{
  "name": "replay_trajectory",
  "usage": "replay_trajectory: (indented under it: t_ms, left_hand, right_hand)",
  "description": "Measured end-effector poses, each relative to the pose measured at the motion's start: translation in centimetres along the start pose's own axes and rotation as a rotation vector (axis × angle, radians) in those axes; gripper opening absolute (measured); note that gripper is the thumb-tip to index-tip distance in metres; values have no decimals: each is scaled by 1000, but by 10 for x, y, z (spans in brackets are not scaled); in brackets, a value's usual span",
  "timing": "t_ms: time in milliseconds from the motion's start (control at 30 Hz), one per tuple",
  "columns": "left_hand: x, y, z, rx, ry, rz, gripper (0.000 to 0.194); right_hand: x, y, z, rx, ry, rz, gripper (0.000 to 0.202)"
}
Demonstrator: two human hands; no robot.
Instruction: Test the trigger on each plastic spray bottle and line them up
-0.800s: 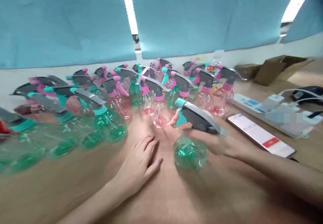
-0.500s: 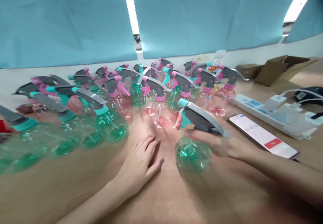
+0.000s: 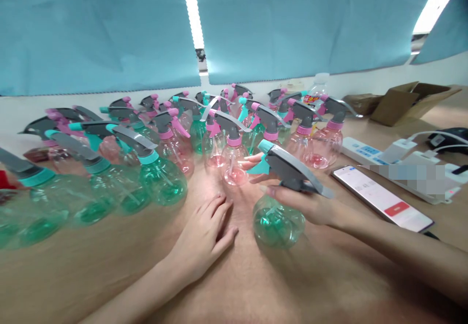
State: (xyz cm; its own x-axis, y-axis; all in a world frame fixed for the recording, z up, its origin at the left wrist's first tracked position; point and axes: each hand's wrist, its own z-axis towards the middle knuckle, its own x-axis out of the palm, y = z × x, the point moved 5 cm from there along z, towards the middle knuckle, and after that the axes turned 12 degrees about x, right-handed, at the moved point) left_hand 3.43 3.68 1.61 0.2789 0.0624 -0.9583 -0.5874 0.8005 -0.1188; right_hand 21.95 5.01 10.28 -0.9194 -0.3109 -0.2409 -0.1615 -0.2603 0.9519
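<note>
A green spray bottle (image 3: pixel 278 224) with a grey and turquoise trigger head is in front of me, tilted slightly. My right hand (image 3: pixel 303 202) grips it around the neck, thumb on the near side. Its other fingers come out on the far side by the turquoise trigger, stretched to the left. Whether the bottle's base touches the table is hard to tell. My left hand (image 3: pixel 208 234) lies palm down on the wooden table (image 3: pixel 153 270), fingers loosely spread, holding nothing. A pink spray bottle (image 3: pixel 234 165) stands just beyond my hands.
Several green spray bottles (image 3: pixel 164 180) line the left side, and more pink and green ones crowd the back. At right are a phone (image 3: pixel 382 197), a white power strip (image 3: pixel 360 151) with plugs, and an open cardboard box (image 3: pixel 398 102). A blue curtain (image 3: pixel 292 27) hangs behind.
My right hand's fingers have uncurled from the trigger and now stretch out to the left past it. The bottle has barely moved. My left hand has stayed put.
</note>
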Motion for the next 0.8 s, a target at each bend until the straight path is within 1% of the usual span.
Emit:
replay_trajectory:
  t_ms: [167,300,467,633,800]
  left_hand:
    - [1,1,-2,5,-39,4,43]
    - [2,1,-2,1,-29,-1,42]
    - [2,1,-2,4,-44,-1,43]
    - [3,2,-2,5,-51,0,43]
    - [1,1,-2,-2,-44,-12,42]
  right_hand:
    - [0,-1,0,10,7,11,54]
    - [1,-3,0,10,18,30,56]
    - [1,-6,0,-6,11,47,55]
    - [1,-2,0,-20,21,31,54]
    - [1,-3,0,-25,9,41,54]
